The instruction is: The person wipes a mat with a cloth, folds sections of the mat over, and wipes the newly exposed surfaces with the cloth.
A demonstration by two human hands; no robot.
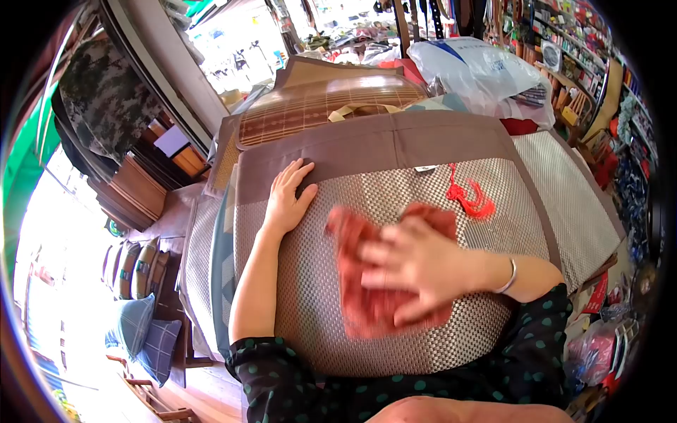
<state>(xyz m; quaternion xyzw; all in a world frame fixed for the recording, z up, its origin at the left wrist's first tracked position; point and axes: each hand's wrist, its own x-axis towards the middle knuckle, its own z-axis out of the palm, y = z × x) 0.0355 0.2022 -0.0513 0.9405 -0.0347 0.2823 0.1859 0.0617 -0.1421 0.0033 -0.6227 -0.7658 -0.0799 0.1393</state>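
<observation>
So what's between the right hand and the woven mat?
In the head view, a red cloth lies there, under the right hand and on top of the woven mat.

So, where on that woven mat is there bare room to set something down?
The mat is bare between left forearm and red cloth, and between red tassel and right forearm. Its middle is crowded: the right hand is on the cloth there.
</observation>
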